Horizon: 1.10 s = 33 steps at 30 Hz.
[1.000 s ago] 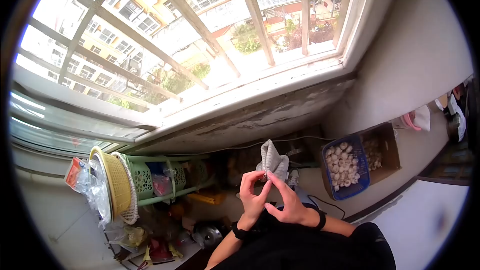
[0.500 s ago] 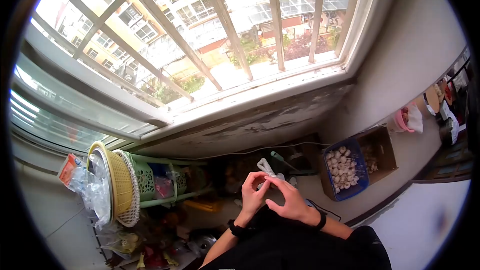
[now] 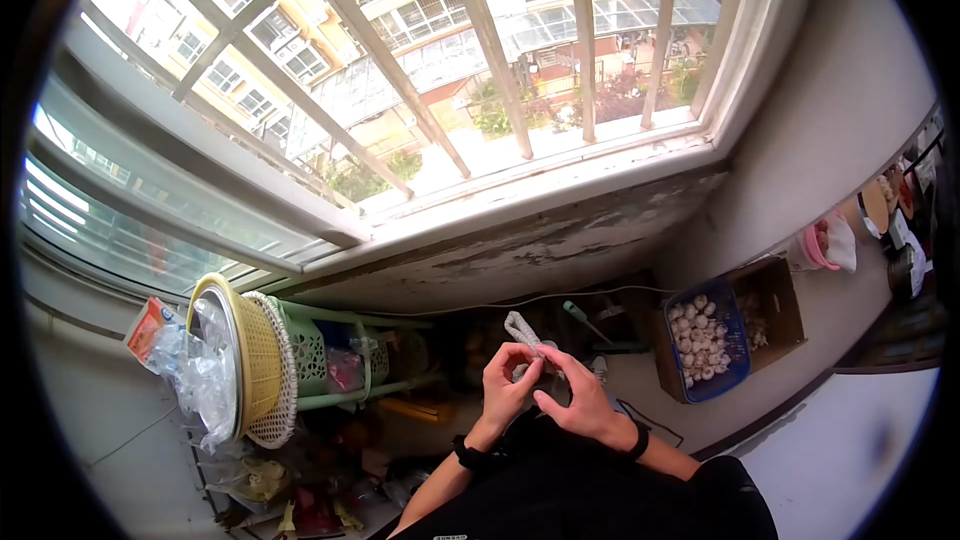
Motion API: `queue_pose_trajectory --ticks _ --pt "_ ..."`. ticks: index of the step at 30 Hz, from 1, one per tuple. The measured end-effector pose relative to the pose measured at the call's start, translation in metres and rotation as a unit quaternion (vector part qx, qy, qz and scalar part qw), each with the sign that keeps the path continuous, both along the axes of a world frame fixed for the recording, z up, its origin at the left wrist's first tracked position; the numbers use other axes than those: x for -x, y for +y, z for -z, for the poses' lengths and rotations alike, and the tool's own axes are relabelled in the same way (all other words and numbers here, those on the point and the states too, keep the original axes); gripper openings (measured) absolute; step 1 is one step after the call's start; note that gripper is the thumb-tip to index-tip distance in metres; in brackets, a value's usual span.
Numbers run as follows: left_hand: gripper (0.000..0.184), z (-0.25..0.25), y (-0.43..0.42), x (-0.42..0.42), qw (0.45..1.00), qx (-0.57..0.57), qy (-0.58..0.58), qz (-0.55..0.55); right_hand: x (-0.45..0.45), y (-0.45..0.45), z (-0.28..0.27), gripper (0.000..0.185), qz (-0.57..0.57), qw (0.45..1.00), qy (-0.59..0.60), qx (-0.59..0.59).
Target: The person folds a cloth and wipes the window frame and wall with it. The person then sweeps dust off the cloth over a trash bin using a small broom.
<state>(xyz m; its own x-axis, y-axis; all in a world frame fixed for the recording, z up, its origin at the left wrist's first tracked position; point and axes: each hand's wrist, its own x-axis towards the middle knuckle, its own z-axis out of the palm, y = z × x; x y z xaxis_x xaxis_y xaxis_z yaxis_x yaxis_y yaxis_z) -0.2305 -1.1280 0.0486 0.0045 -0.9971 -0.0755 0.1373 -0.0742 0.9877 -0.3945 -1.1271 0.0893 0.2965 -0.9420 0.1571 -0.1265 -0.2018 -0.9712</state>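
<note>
A light grey, fabric-like strip (image 3: 520, 328), bent over into a loop, sticks up beyond my fingertips. My left hand (image 3: 508, 388) pinches it between thumb and fingers. My right hand (image 3: 582, 402) meets the left at the fingertips, its index finger on the strip and its thumb held apart below. Exactly what the strip is I cannot make out, and its lower end is hidden by my fingers. Both wrists wear black bands.
Left stands a green shelf rack (image 3: 310, 355) with a yellow basket (image 3: 258, 360) and plastic bags (image 3: 208, 390). To the right, a blue basket (image 3: 742, 365) of garlic bulbs (image 3: 705, 340) sits by a cardboard box (image 3: 785, 305). A barred window (image 3: 500, 70) is ahead.
The view has shifted slightly, so the surroundings sit further right. The grey strip rises more upright above my fingers. Both hands keep nearly the same pinch.
</note>
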Motion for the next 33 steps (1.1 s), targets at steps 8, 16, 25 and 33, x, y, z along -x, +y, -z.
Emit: queue_pose_trajectory --ticks 8,16,25,33 --pt "0.014 -0.010 -0.013 0.026 0.996 -0.002 -0.062 0.061 0.027 -0.014 0.020 0.053 0.064 0.998 0.013 0.015" --pt "0.020 -0.019 -0.032 0.067 0.967 0.110 -0.187 0.136 0.080 -0.034 0.031 0.040 0.073 0.994 0.070 0.045" --pt "0.040 -0.020 -0.035 0.074 0.942 0.193 -0.269 0.055 0.100 -0.047 0.016 0.034 0.024 1.000 -0.007 0.012" --pt "0.035 0.002 -0.021 0.052 0.940 0.107 -0.280 0.166 0.093 -0.050 0.016 0.035 -0.043 0.997 -0.054 0.025"
